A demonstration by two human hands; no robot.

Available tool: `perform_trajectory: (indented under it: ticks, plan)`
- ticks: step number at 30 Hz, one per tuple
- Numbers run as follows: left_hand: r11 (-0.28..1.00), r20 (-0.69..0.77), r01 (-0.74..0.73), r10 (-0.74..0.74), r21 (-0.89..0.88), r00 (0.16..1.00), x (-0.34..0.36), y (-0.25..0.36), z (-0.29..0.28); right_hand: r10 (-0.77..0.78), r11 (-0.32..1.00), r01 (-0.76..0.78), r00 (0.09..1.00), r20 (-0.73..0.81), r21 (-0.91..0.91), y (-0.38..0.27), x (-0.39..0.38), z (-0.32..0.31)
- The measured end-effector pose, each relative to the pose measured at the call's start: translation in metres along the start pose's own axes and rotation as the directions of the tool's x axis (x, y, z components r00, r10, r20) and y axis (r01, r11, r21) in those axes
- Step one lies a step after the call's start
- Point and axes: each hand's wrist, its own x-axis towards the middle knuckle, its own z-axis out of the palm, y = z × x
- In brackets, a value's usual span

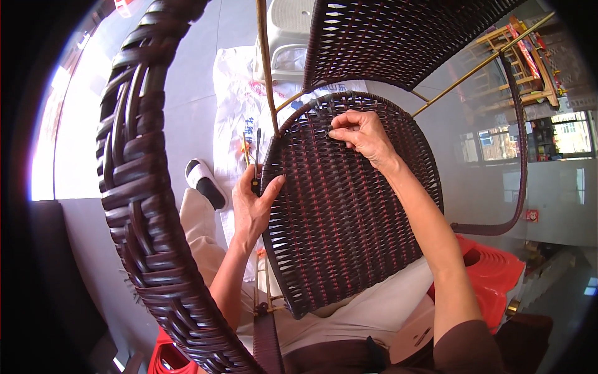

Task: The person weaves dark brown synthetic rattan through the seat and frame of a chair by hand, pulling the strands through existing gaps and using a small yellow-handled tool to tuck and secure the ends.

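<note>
A dark brown wicker chair seat [349, 206] with reddish strands rests tilted across my lap. My left hand [250, 202] grips its left edge, thumb over the rim. The same hand holds a screwdriver-like tool [256, 146], its thin metal shaft pointing up and its dark handle partly hidden by the fingers. Near the far edge of the seat, my right hand [362, 134] is closed in a pinch on what looks like a thin dark wicker strand [326, 129]. The strand's end is hidden by the fingers.
A thick woven armrest [140, 187] arches along the left. The chair's woven backrest [386, 40] and brass-coloured metal bars [264, 62] rise beyond the seat. A white plastic sack [229, 93] lies on the floor by a pale stool [286, 28]. Red stools [495, 274] stand at the right.
</note>
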Motion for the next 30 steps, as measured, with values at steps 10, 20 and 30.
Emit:
perform_trajectory:
  ticks: [10, 20, 30]
  plan:
    - [0.999, 0.020, -0.022, 0.021, 0.028, 1.000, 0.002, -0.003, 0.000, -0.009, 1.000, 0.008, 1.000, 0.018, 0.005, 0.005, 0.008, -0.003]
    - [1.000, 0.017, -0.004, 0.004, 0.013, 1.000, 0.000, -0.006, -0.001, 0.032, 0.998, -0.031, 0.999, 0.023, -0.058, 0.000, 0.003, 0.000]
    - [0.992, 0.013, -0.126, 0.126, 0.025, 0.992, 0.006, -0.004, 0.009, -0.032, 0.906, -0.035, 0.988, -0.151, -0.422, -0.004, -0.088, 0.011]
